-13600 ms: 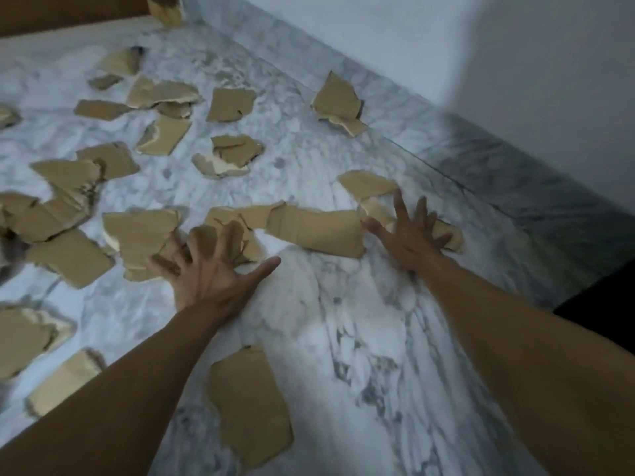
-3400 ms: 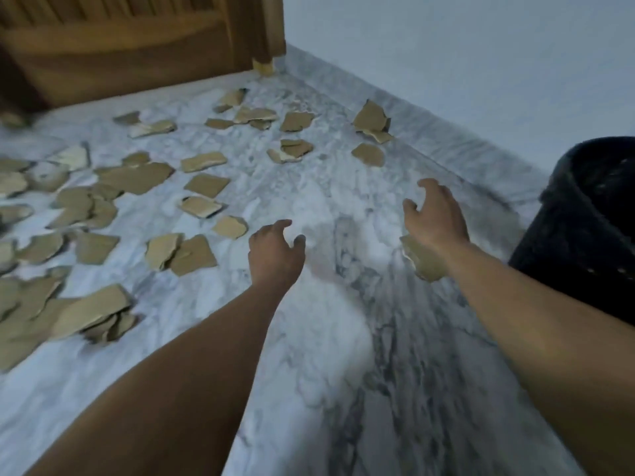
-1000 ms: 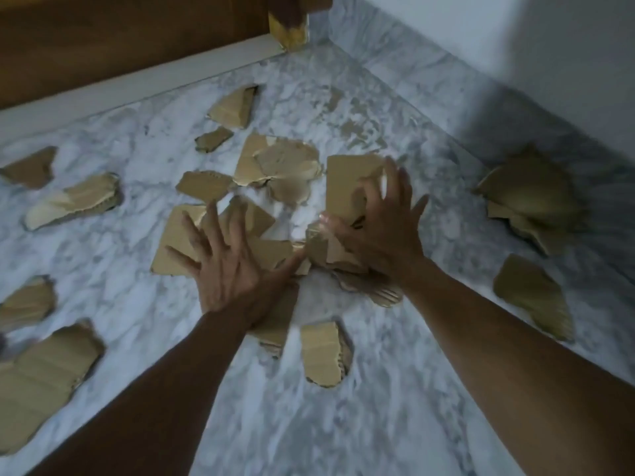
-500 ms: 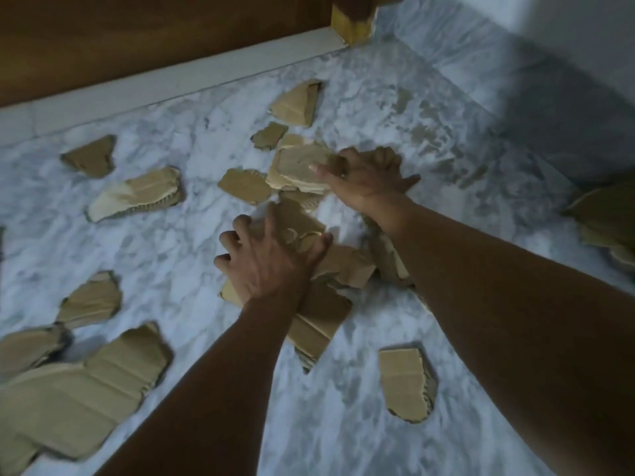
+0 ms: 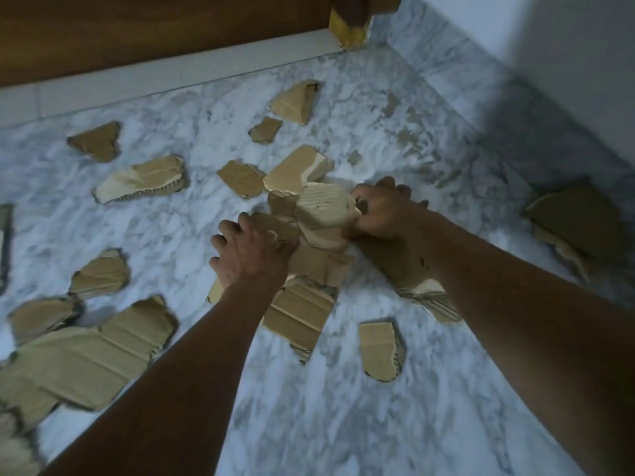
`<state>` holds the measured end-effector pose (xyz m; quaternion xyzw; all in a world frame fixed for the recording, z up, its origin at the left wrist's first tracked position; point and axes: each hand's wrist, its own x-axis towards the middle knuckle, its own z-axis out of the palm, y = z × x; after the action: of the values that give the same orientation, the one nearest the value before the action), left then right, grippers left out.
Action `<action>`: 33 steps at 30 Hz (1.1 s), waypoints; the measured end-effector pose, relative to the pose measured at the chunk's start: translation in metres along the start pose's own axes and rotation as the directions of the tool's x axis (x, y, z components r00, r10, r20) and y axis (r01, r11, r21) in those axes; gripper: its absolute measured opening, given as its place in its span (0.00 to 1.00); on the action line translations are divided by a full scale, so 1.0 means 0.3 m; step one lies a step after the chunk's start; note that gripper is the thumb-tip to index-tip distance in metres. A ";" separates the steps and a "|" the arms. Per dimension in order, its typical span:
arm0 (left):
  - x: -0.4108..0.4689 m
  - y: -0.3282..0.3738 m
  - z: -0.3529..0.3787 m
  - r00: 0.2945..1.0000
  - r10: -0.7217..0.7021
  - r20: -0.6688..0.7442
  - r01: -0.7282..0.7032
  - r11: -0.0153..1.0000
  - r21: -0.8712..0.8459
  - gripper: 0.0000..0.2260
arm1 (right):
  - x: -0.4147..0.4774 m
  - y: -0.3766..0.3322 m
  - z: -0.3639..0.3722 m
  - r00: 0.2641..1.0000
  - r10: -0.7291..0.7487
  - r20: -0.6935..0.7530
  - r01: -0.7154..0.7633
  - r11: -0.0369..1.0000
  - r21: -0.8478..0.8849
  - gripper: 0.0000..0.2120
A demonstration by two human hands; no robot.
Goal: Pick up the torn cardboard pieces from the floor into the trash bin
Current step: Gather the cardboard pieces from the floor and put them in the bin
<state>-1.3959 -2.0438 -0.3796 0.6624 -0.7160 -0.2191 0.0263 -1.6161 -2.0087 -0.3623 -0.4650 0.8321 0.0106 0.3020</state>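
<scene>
Torn brown cardboard pieces lie scattered over the white marble floor [image 5: 343, 424]. In the middle a heap of gathered pieces [image 5: 319, 214] is bunched between both hands. My left hand [image 5: 251, 252] is closed over the heap's left side, fingers curled on a flat piece. My right hand [image 5: 385, 209] grips the heap's right side, pressing a rounded corrugated piece towards the left. A long piece [image 5: 302, 317] sticks out under my left wrist. The trash bin is out of view.
Loose pieces lie around: a large one [image 5: 86, 362] at the lower left, a small one [image 5: 379, 350] in front, others [image 5: 144, 178] further back and at the right [image 5: 577, 225]. A wooden door [image 5: 154, 29] and white wall [image 5: 549, 39] bound the corner.
Both hands have closed in on the heap and pulled pieces together. My right hand has drawn back from the far piece and now holds a rounded piece against the pile.
</scene>
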 end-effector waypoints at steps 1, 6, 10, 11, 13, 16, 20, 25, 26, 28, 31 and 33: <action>-0.009 -0.004 0.000 1.000 -0.002 0.001 0.002 1.000 -0.001 0.37 | -0.026 0.023 0.014 1.000 0.013 -0.010 -0.013 1.000 -0.019 0.31; -0.077 -0.005 0.016 1.000 -0.016 0.002 0.016 0.999 0.043 0.38 | -0.191 0.173 0.120 0.900 0.407 -0.158 -0.391 0.912 0.127 0.49; -0.152 0.021 0.009 0.995 0.002 0.098 -0.006 0.999 0.039 0.47 | -0.273 0.194 0.228 0.826 0.541 -0.159 -0.452 0.804 0.387 0.53; -0.169 0.019 0.003 0.989 0.000 0.148 -0.008 0.999 0.052 0.50 | -0.276 0.157 0.233 0.820 0.556 -0.135 -0.462 0.782 0.419 0.52; -0.216 0.007 -0.002 0.972 0.028 0.235 -0.062 0.989 0.136 0.55 | -0.286 0.081 0.224 0.854 0.513 -0.091 -0.438 0.802 0.407 0.52; -0.284 -0.019 0.027 0.966 0.102 0.237 -0.151 0.968 0.201 0.54 | -0.299 0.021 0.230 0.929 0.342 -0.145 -0.300 0.921 0.248 0.53; -0.304 -0.011 0.026 0.968 0.066 0.242 -0.075 0.997 0.031 0.51 | -0.339 -0.066 0.321 0.929 0.180 -0.323 -0.160 0.983 0.088 0.45; -0.317 -0.035 0.007 0.963 0.152 0.222 -0.150 0.988 -0.027 0.45 | -0.363 -0.064 0.335 0.910 0.173 -0.377 -0.071 0.960 0.270 0.37; -0.318 -0.042 0.004 0.960 0.165 0.228 -0.160 0.986 -0.041 0.44 | -0.366 -0.053 0.328 0.914 0.159 -0.374 -0.039 0.950 0.309 0.36; -0.310 -0.056 -0.002 0.951 0.177 0.256 -0.150 0.981 -0.120 0.41 | -0.375 -0.030 0.325 0.925 0.141 -0.354 0.018 0.912 0.409 0.32; -0.288 -0.064 -0.025 0.931 0.166 0.324 -0.046 0.937 -0.348 0.40 | -0.408 -0.015 0.324 0.921 0.201 -0.332 0.040 0.802 0.596 0.30; -0.294 -0.056 -0.036 0.937 0.146 0.316 0.042 0.853 -0.520 0.43 | -0.440 -0.005 0.325 0.904 0.262 -0.338 0.054 0.713 0.699 0.27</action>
<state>-1.3659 -1.9625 -0.3534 0.5620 -0.6413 -0.5155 0.0844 -1.5159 -1.8792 -0.3740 -0.2602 0.8444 -0.3828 0.2696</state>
